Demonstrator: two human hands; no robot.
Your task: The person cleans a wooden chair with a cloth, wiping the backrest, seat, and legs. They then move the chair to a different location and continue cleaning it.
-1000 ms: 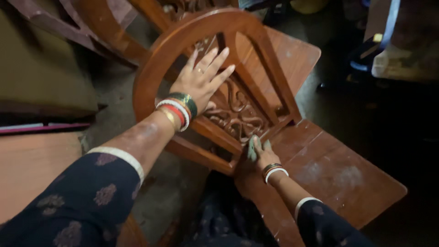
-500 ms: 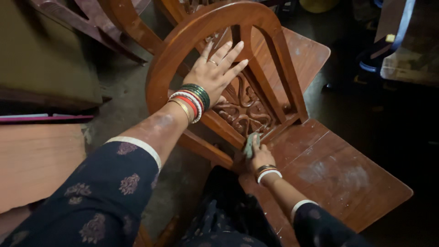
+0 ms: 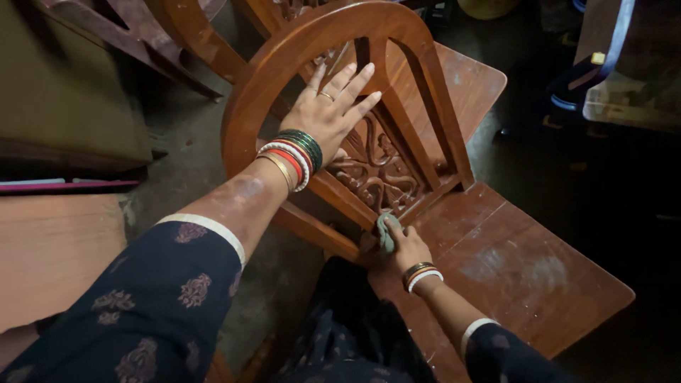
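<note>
Nearest the camera, dark patterned sleeves and dark cloth over the lap fill the lower edge. The right hand (image 3: 406, 245) has its fingers clenched around a small greenish rubbing pad (image 3: 385, 232), pressed against the bottom rail of the chair back where it meets the wooden chair seat (image 3: 525, 273). The dusty, scuffed seat spreads out to the right with open room on it; its far corner ends against dark floor. To the left, a pale wooden board (image 3: 50, 255) lies cut off by the frame edge.

Further on, the left hand (image 3: 330, 113) lies flat with fingers spread and released on the arched wooden chair back (image 3: 280, 60), bangles stacked at the wrist. It covers part of the carved scrollwork panel (image 3: 372, 174), which sits between two slanted struts. Beyond the arch a second flat wooden surface (image 3: 468, 89) shows. More curved chair parts (image 3: 181, 28) crowd the top left, cropped. The right background is dark and hard to make out.
</note>
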